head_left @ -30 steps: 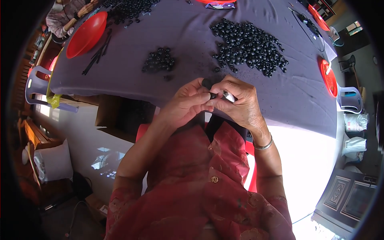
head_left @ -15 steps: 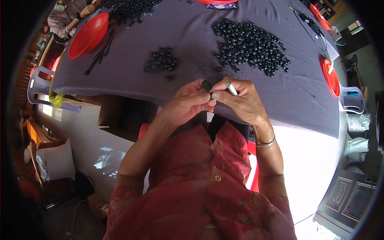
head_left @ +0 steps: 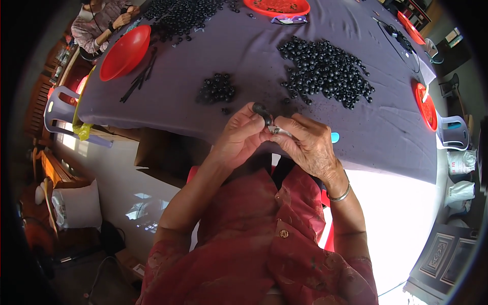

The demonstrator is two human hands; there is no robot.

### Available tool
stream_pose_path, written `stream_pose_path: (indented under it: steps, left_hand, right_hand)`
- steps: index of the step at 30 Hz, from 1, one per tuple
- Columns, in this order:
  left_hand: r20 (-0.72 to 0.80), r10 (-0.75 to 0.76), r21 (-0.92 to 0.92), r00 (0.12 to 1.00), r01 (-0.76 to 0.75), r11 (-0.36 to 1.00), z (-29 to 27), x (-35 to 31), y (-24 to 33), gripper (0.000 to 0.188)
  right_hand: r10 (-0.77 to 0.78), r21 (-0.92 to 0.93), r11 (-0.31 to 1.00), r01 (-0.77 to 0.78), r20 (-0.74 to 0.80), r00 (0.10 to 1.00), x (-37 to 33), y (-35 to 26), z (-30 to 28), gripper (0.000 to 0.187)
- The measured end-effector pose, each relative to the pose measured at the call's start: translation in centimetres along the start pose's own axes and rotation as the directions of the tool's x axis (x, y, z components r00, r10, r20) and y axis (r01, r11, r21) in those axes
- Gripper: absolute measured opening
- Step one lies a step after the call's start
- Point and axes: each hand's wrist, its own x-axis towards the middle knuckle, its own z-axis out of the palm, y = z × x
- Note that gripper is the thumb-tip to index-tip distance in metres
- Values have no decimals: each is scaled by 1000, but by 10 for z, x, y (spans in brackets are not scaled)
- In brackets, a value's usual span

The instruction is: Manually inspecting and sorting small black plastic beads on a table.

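Over the near table edge, my left hand [head_left: 240, 136] is closed, pinching a small black rounded part [head_left: 268, 121] between thumb and index finger. Black material [head_left: 260, 109] covers the index fingertip area; whether it is a finger cover or belongs to the part I cannot tell. My right hand [head_left: 312, 147] grips a slim trimming knife [head_left: 281, 132]. Its metal end meets or nearly meets the black part, and its turquoise handle end [head_left: 335, 137] sticks out past the knuckles. Beyond my hands lie a small pile [head_left: 216, 89] and a larger pile [head_left: 328, 71] of similar black parts.
A red bowl [head_left: 125, 53] and dark strips [head_left: 139, 81] lie left, beside another black pile [head_left: 183, 18]. Red dishes [head_left: 277, 7] [head_left: 426, 108] stand at the far side and right edge. A co-worker [head_left: 99, 25] sits far left; black cables [head_left: 399, 38] lie far right.
The knife has turned from pointing upward in my right hand to lying with its metal end toward the left hand's part. The whole view has shifted slightly.
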Motion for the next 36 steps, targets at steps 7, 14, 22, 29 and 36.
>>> stream_pose_path:
  steps: [7,14,22,29,36]
  left_hand:
    - [44,-10,-3,999,10,1000,-2,0,1,6]
    - [50,-40,32,998,38,999,-5,-1,-1,6]
    - [113,-178,130,978,163,978,4,-8,-20,4]
    - [42,-112,38,993,111,993,-5,2,-3,8]
    - [-14,-197,69,980,197,978,-7,0,-1,22]
  right_hand:
    - [17,-11,1000,-17,-27,999,0,3,6,24]
    - [47,66,997,-44,-47,998,-1,5,8,23]
    - [369,219,916,-336,-132,920,2,29,-3,19]
    - [280,290,914,-283,51,959,-1,25,-14,23]
    - [235,501,831,-240,75,969,-2,7,10,9]
